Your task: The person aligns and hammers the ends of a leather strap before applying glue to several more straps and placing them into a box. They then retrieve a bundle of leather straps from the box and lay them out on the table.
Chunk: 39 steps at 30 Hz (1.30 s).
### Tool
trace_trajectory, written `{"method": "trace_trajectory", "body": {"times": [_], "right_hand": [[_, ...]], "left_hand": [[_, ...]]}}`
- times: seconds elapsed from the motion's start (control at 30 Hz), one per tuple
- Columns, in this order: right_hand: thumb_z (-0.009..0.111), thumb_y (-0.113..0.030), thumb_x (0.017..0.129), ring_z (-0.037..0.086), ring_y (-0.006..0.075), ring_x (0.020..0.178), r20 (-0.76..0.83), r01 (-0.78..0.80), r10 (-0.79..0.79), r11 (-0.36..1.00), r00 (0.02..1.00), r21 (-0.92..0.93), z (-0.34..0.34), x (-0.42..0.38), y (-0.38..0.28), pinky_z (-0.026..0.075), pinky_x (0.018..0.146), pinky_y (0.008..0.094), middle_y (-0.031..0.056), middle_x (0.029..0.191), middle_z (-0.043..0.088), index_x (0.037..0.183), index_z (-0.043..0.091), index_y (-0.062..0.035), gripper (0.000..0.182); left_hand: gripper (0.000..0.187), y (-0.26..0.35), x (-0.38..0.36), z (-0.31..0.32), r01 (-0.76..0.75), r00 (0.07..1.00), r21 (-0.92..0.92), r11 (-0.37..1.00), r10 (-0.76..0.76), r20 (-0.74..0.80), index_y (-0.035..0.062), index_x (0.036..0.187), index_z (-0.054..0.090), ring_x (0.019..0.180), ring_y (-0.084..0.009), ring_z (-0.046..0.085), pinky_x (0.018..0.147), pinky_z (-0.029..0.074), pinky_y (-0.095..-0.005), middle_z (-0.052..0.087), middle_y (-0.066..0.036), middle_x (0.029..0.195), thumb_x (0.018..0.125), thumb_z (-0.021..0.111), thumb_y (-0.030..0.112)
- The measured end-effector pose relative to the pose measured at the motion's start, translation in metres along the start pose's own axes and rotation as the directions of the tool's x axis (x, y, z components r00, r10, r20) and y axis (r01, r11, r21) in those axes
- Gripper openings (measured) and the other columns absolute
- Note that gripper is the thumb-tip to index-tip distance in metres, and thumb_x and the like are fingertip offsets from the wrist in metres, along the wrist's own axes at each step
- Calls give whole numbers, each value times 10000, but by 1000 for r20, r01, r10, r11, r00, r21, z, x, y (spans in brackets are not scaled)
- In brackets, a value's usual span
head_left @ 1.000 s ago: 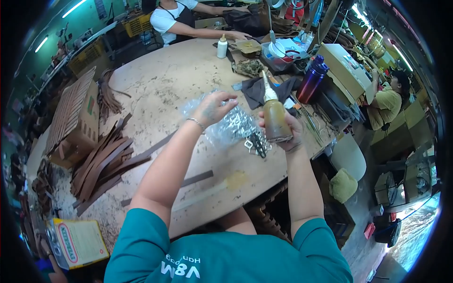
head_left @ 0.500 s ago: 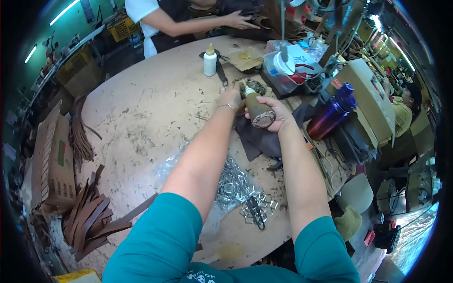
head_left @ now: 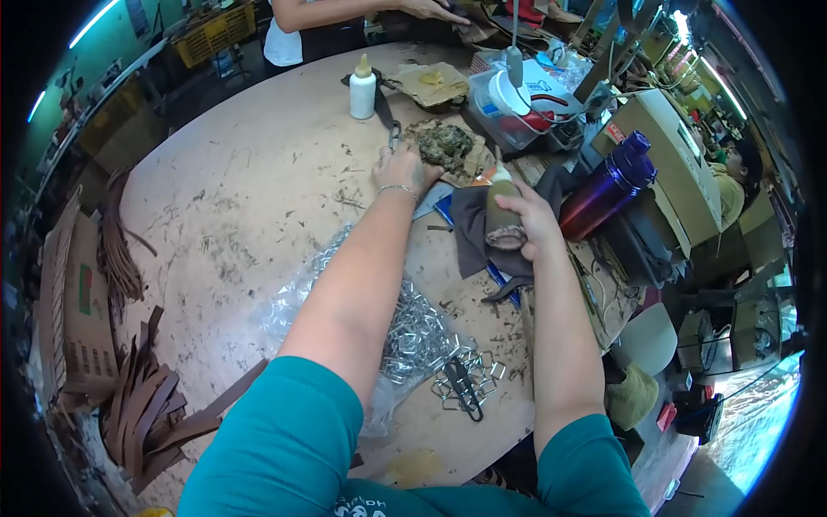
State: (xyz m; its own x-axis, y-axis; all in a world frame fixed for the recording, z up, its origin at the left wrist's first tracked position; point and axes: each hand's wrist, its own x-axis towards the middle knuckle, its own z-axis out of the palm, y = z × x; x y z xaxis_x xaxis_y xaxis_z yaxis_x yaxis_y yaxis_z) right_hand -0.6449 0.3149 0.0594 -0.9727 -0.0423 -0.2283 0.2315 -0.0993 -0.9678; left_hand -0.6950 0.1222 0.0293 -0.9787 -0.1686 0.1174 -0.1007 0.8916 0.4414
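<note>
My right hand [head_left: 536,217] is wrapped round a brown squeeze bottle [head_left: 502,207] with a pale nozzle and a crusted, pinkish base. The bottle is over a dark cloth [head_left: 470,233] at the table's right side. My left hand [head_left: 405,170] is on the table with its fingers curled down; what they grip is hidden. A metal end of a dark tool [head_left: 394,135] shows just beyond its fingertips, and a grey flat piece [head_left: 431,200] lies by the wrist. Close to the left hand, a mottled dark clump [head_left: 441,143] sits on brownish paper.
A white bottle [head_left: 363,93] stands farther back. Metal buckles [head_left: 418,336] lie on plastic beneath my forearms. Brown strips [head_left: 142,405] and a cardboard box [head_left: 82,302] are at the left. A purple flask [head_left: 607,185] and clear bin [head_left: 508,108] are at the right. Another person's hand [head_left: 435,10] is across the table.
My right hand has moved right with the brown bottle, away from the clump and my left hand. More of the clump now shows. The view has shifted slightly.
</note>
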Motion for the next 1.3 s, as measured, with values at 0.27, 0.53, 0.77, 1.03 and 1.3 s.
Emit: {"method": "trace_trajectory", "body": {"times": [0.27, 0.53, 0.77, 1.03, 1.3], "right_hand": [[585, -155, 679, 515, 360, 988, 32, 34, -155, 6, 987, -999, 58, 17, -19, 432, 832, 379, 226, 1071, 519, 1246, 395, -40, 609], [700, -80, 613, 492, 196, 1051, 504, 580, -330, 647, 798, -495, -12, -105, -37, 362, 913, 300, 135, 1129, 513, 1286, 355, -68, 756], [751, -65, 598, 453, 131, 1067, 451, 258, -252, 965, 856, 49, -14, -188, -38, 336, 925, 269, 47, 1168, 473, 1273, 343, -15, 790], [761, -73, 599, 431, 149, 1105, 501, 321, -357, 933, 788, 160, -7, -259, -24, 330, 938, 284, 55, 1210, 445, 1278, 338, -20, 801], [717, -87, 620, 442, 203, 1074, 122, 399, -380, 878, 917, -263, -10, -309, 73, 347, 916, 305, 112, 1193, 435, 1273, 330, -11, 763]], "left_hand": [[576, 5, -5, -4, 42, 999, -32, 999, -43, -10, 92, 1084, 538, 1111, -250, 391, 876, 376, -400, 487, -33, 1151, 649, 664, 447], [616, -54, 64, 38, -86, 937, -439, 894, 223, 270, 107, 1185, 472, 1112, -243, 421, 896, 354, -420, 423, -101, 1259, 733, 584, 511], [515, -37, -25, -124, -16, 1000, -885, 465, 29, -3, 73, 1195, 459, 1120, -188, 423, 922, 308, -367, 512, -89, 1161, 815, 533, 413], [356, -116, -233, -223, -14, 996, -855, 519, -72, -60, 71, 1091, 556, 918, -73, 524, 712, 359, -190, 572, -7, 1006, 830, 547, 313], [236, -221, -454, -221, 62, 956, -575, 816, -214, -200, 0, 1042, 568, 845, -63, 525, 762, 412, -204, 583, -23, 974, 835, 549, 111]]}}
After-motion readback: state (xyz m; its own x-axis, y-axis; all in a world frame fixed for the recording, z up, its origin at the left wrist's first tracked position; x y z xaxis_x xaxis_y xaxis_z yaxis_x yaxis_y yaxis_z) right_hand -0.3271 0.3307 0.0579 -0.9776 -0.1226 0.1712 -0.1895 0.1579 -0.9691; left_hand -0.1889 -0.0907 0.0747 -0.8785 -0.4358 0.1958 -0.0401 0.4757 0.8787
